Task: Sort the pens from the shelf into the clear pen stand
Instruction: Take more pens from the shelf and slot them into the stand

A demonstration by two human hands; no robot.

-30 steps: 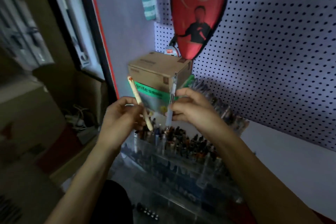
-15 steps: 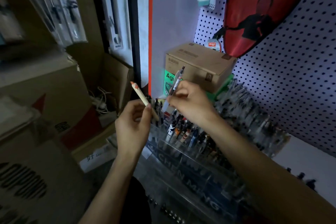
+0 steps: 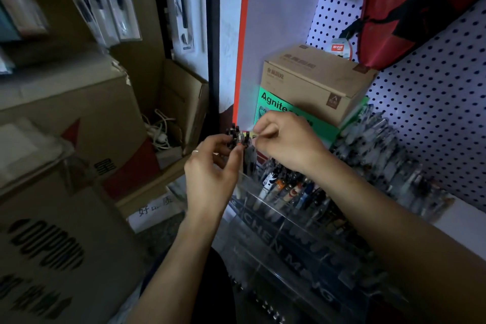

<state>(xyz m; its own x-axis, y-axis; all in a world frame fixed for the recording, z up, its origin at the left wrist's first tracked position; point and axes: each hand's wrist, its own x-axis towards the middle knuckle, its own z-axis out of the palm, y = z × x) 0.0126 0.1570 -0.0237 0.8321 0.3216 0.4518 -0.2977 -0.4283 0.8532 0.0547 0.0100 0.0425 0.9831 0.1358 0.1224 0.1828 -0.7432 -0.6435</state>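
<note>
Clear pen stand (image 3: pixel 284 229): left hand (image 3: pixel 210 173) grip pinches pen tops (image 3: pixel 238 137) (blurred); right hand (image 3: pixel 286 142) grip curled, contents unclear.

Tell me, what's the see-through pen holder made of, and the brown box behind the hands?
The pen stand looks like clear, glossy plastic, probably acrylic: you can see the pens through its walls, and the edges catch light. The brown box looks like matte cardboard, with folded edges and printed writing.
</note>
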